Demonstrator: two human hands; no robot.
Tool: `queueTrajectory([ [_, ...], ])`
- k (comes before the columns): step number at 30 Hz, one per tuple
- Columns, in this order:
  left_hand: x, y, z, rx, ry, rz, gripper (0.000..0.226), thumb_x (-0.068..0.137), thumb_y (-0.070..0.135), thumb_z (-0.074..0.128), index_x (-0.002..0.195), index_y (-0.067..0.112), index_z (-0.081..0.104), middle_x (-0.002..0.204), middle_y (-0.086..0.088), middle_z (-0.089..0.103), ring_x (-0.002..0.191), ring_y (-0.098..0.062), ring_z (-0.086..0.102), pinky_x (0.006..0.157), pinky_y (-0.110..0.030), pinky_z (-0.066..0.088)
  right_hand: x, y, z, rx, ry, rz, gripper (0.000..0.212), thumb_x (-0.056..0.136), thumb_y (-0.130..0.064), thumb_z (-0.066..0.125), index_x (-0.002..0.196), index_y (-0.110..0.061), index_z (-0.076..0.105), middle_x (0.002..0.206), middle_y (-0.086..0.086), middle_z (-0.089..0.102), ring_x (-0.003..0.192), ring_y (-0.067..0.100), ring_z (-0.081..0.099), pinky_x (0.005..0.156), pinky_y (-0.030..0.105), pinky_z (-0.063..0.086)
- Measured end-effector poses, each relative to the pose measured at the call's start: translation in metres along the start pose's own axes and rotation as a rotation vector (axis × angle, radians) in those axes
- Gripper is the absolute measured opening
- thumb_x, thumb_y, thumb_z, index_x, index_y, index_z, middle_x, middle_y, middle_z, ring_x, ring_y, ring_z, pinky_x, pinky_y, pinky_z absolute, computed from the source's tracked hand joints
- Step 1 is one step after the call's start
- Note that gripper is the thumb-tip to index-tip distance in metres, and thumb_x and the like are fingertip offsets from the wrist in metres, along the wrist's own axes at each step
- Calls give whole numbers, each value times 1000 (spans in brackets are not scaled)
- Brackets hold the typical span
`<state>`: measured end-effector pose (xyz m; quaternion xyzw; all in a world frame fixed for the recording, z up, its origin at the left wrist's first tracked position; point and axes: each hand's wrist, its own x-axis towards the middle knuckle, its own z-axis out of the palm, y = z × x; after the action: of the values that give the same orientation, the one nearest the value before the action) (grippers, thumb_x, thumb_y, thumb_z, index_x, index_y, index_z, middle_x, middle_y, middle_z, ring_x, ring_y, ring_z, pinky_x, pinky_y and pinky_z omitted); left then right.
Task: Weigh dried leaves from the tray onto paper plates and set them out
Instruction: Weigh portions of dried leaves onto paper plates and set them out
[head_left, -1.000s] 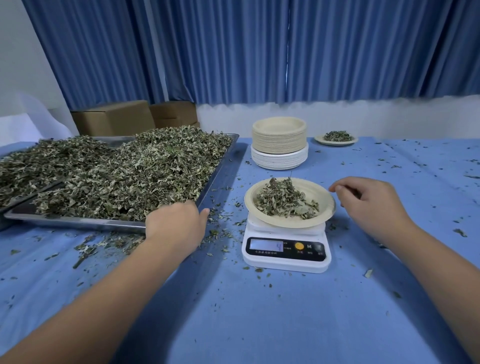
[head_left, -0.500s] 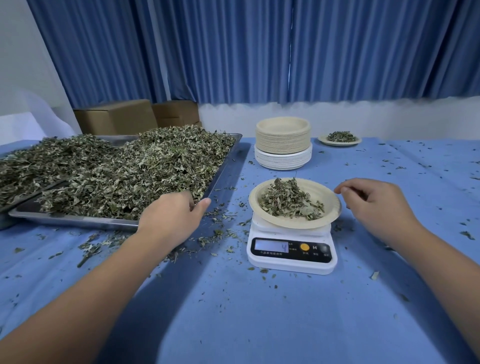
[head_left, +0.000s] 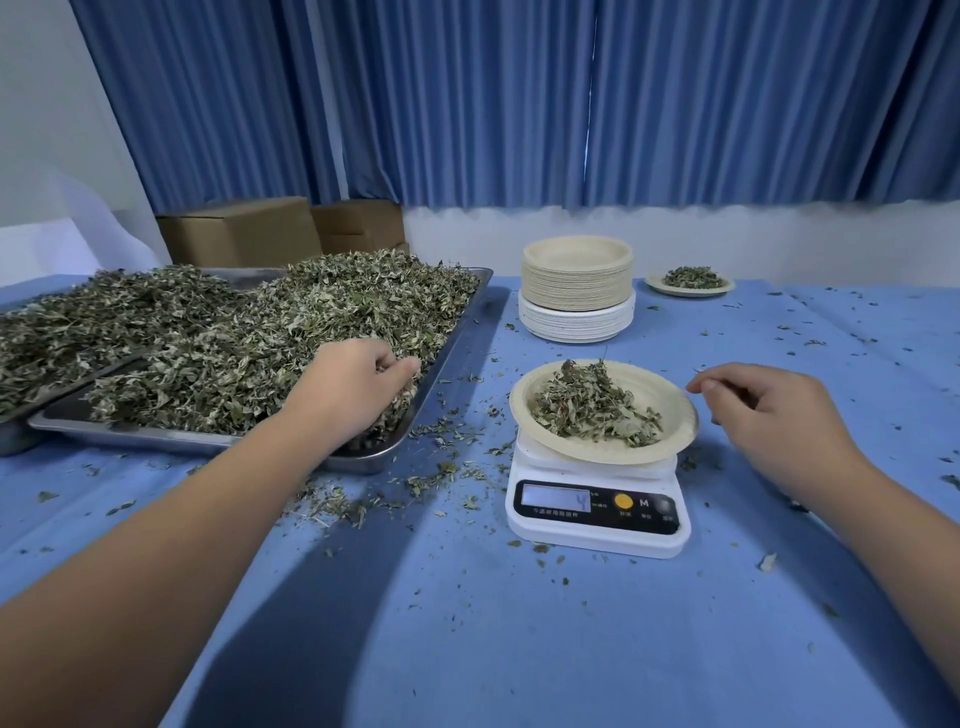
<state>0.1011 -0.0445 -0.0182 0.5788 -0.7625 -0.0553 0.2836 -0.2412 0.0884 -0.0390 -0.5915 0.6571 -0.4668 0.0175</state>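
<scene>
A metal tray at the left is heaped with dried leaves. My left hand is in the tray's near right corner, its fingers curled into the leaves. A paper plate with a small pile of leaves sits on a white scale whose display reads 4. My right hand hovers just right of that plate, fingers loosely curled and holding nothing. A stack of paper plates stands behind the scale. A filled plate sits at the back.
A second tray of leaves overlaps the first at the far left. Cardboard boxes stand behind the trays by the blue curtain. Loose leaf bits litter the blue tablecloth, thickest between tray and scale.
My left hand moved from the tray's near edge up into the leaves and curled its fingers into them. My right hand stayed beside the plate on the scale.
</scene>
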Motion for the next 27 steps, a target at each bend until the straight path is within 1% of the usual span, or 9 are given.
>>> queueTrajectory([
  [3, 4, 3, -6, 51, 48, 37, 38, 94, 52, 51, 72, 22, 58, 45, 3, 52, 30, -7, 37, 38, -19, 29, 0, 0, 0, -4, -3, 1, 32, 92, -13, 54, 74, -36, 65, 63, -19, 61, 58, -1, 53, 53, 5, 38],
  [9, 3, 12, -16, 124, 76, 83, 38, 96, 48, 49, 73, 19, 57, 50, -1, 54, 38, -14, 45, 40, -21, 28, 1, 0, 0, 10, 1, -8, 35, 92, -14, 55, 71, -40, 63, 59, -10, 61, 55, 0, 52, 51, 6, 38],
  [12, 2, 24, -22, 125, 143, 118, 39, 96, 48, 48, 74, 18, 58, 51, 1, 55, 41, -13, 49, 42, -22, 30, 1, 0, -1, 19, -2, 3, 34, 93, -14, 54, 72, -40, 63, 64, -18, 62, 54, -1, 52, 50, 6, 38],
  [16, 3, 54, -30, 24, 171, 157, 37, 96, 49, 47, 74, 21, 57, 57, -2, 59, 47, -19, 59, 47, -29, 47, 2, 4, 0, 39, 4, 12, 34, 93, -14, 54, 72, -40, 63, 61, -15, 61, 52, 2, 51, 48, 8, 38],
  [21, 1, 107, -22, -163, 211, 279, 39, 97, 46, 51, 71, 18, 58, 56, 1, 57, 37, -7, 54, 42, -29, 43, 5, 6, 2, 29, 18, 13, 25, 92, -12, 54, 80, -27, 70, 58, -20, 60, 52, -1, 52, 48, 7, 37],
  [24, -2, 141, -7, -239, 186, 346, 36, 96, 46, 52, 69, 22, 58, 58, 4, 57, 45, -5, 54, 42, -16, 41, 5, 7, 3, 28, 21, 11, 24, 92, -11, 55, 81, -25, 71, 57, -21, 60, 51, -3, 51, 48, 6, 36],
  [25, -2, 151, -1, -263, 155, 359, 36, 96, 46, 52, 72, 20, 61, 60, 3, 59, 48, -7, 56, 46, -19, 46, 5, 7, 3, 31, 21, 12, 25, 92, -11, 55, 81, -26, 70, 57, -19, 60, 51, -3, 51, 48, 6, 36],
  [26, -3, 160, 6, -285, 113, 368, 36, 96, 45, 52, 77, 17, 64, 63, 2, 60, 54, -13, 59, 52, -27, 53, 5, 7, 3, 34, 23, 13, 25, 92, -12, 55, 81, -27, 70, 56, -17, 60, 51, -4, 51, 49, 6, 36],
  [27, -4, 168, 14, -299, 65, 371, 36, 96, 45, 53, 82, 14, 65, 64, 1, 61, 56, -17, 60, 56, -32, 54, 6, 7, 2, 33, 23, 11, 24, 92, -12, 55, 81, -26, 71, 55, -17, 59, 52, -4, 51, 49, 5, 36],
])
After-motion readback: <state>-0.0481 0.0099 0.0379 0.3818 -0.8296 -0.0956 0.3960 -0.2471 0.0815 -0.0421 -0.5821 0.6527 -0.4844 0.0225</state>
